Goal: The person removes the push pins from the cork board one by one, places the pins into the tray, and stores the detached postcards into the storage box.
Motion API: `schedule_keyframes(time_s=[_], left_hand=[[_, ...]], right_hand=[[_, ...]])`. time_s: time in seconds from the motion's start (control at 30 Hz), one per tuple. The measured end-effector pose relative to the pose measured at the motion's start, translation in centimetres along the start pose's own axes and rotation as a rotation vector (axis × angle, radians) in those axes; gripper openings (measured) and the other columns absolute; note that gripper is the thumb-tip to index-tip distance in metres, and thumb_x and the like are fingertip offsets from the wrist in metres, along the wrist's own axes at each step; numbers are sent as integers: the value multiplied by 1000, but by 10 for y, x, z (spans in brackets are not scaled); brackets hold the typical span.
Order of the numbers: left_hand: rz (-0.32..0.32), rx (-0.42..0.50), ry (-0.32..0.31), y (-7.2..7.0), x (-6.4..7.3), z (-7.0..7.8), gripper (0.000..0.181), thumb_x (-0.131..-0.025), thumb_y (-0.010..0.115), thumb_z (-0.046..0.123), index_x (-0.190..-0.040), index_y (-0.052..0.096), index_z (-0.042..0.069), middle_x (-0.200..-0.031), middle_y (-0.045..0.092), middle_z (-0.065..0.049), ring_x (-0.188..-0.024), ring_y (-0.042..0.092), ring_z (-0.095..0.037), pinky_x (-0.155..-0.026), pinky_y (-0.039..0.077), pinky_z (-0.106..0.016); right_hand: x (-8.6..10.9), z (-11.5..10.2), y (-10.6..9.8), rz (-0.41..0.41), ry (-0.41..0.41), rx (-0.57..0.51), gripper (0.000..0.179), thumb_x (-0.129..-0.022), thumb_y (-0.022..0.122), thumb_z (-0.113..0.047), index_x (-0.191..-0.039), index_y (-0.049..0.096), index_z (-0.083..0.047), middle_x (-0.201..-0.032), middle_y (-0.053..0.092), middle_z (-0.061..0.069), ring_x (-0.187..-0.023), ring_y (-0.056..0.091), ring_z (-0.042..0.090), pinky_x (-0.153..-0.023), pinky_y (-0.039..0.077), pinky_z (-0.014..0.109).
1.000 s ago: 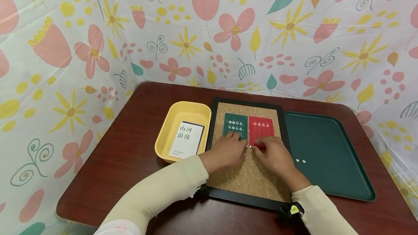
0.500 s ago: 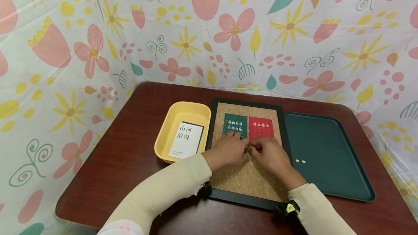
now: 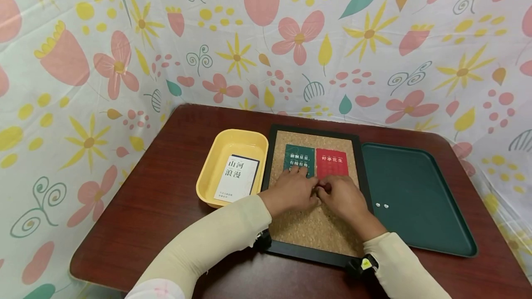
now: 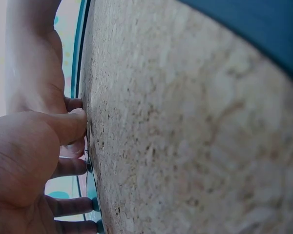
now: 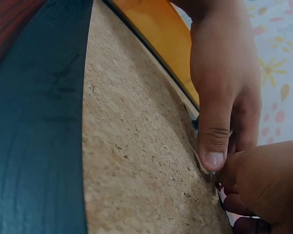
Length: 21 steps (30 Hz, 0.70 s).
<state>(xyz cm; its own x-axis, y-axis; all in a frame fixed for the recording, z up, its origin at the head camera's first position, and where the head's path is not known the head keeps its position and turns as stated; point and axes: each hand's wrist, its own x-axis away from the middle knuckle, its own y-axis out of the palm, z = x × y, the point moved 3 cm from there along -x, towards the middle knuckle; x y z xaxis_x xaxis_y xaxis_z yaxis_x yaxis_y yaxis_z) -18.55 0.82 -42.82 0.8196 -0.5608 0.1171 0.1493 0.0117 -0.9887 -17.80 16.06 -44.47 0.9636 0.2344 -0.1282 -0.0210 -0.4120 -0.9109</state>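
Observation:
A dark green card (image 3: 299, 150) and a red card (image 3: 331, 161), both printed with white characters, lie side by side on a black-framed cork board (image 3: 311, 232). My left hand (image 3: 291, 192) rests over the green card's lower part, fingers extended onto it; its thumb (image 5: 215, 155) reaches the cards' inner lower corners. My right hand (image 3: 341, 197) has curled fingers at the red card's lower left corner, pinching a small thumbtack there that the fingers now mostly hide. In the left wrist view, straight left fingers (image 4: 71, 206) touch the green card's surface.
Left of the board stands a yellow plastic tub (image 3: 202, 183) with a white printed card (image 3: 233, 180) inside. A dark green tray (image 3: 420, 197) lies to the right, bearing two silvery thumbtacks (image 3: 382, 206). A floral cloth (image 3: 249, 73) hangs behind the brown table (image 3: 137, 206).
My right hand has shifted slightly left, closer to the left thumb, and the small shiny tacks seen between the hands earlier are now covered. The left hand has barely moved.

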Motion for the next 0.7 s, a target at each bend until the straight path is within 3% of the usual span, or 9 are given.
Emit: schedule_keyframes(time_s=[0.7], left_hand=[[-8, -40, -5, 0, -1, 2, 51, -98, 60, 54, -141, 60, 28, -132, 54, -7, -124, 47, -26, -104, 44, -49]], right_hand=[[-5, -3, 1, -53, 81, 5, 14, -92, 70, -18, -80, 68, -13, -59, 51, -2, -58, 48, 17, -49, 34, 33]])
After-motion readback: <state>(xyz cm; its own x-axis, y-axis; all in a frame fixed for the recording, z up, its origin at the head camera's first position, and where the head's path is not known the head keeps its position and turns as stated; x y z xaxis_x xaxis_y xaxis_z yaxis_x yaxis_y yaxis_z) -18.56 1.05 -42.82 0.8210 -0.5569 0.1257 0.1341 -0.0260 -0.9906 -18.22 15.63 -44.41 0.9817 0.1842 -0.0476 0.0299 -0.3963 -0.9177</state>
